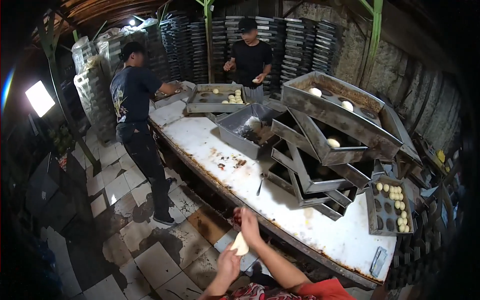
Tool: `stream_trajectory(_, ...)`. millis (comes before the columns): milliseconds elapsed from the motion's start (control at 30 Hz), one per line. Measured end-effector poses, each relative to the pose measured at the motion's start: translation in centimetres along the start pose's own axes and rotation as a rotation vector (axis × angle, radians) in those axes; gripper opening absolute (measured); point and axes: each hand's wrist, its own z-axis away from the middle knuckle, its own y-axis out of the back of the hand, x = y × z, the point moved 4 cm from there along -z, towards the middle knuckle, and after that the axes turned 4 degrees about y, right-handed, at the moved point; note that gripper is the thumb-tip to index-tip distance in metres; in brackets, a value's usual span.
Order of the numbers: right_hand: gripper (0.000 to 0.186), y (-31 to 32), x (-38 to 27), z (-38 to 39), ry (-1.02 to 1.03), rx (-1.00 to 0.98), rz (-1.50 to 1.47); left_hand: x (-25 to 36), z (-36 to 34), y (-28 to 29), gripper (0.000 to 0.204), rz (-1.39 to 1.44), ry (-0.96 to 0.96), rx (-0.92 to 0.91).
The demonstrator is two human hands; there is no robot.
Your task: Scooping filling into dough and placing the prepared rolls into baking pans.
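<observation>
My left hand [227, 266] is closed on a flat, pale piece of dough [240, 244], held up in front of the table's near edge. Just above it is my right hand [249, 229], its fingers curled together. A small dark red clump [236, 217] shows at those fingertips; what it is made of is too small to tell. The wrist of my right hand passes close beside the dough. On the right of the table, a metal tray [378, 207] with round hollows holds several pale dough balls [398, 196].
Metal pans [311, 182] stand in a crisscross stack on the white worktop [200, 135], under a large tray [345, 122]. Behind them are a grey tub [237, 132] and another dough tray [200, 106]. A spoon [260, 184] lies mid-table. Two co-workers [135, 95] stand across and to the left.
</observation>
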Motion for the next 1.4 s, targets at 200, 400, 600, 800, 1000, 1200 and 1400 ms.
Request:
stream_trajectory(200, 0.033, 5.7, 4.3, -10.9, 0.127, 0.553, 1.107, 4.1, -4.6, 0.4, 0.037, 0.431, 0.585, -0.498)
stream_trajectory(400, 0.035, 5.7, 7.4, -15.9, -0.162, 0.502, 1.227, 5.3, -11.8, 0.2, 0.036, -0.339, 0.396, -0.005)
stream_trajectory(600, 0.017, 4.5, 6.5, -14.9, -0.086, 0.475, 0.990, 8.8, -20.3, -1.4, 0.031, -0.582, 0.231, -0.085)
stream_trajectory(800, 0.007, -1.1, -2.3, -20.3, 0.252, 0.501, 0.821, 8.4, -25.1, -6.3, 0.042, -0.957, 0.277, -0.689)
stream_trajectory(1000, 0.030, 2.9, 2.2, -39.4, 0.393, 0.285, 1.573, 17.8, -32.5, -8.0, 0.063, -0.284, 0.745, -0.568)
stream_trajectory(1200, 0.033, 3.0, 7.1, -45.3, -0.604, -0.416, 1.724, 22.1, -37.9, -6.0, 0.024, -1.016, 0.073, -1.054)
stream_trajectory(1400, 0.029, 5.8, 5.7, -44.4, -0.506, -0.746, 1.593, 21.9, -40.0, -4.9, 0.040, -0.416, 0.935, -0.664)
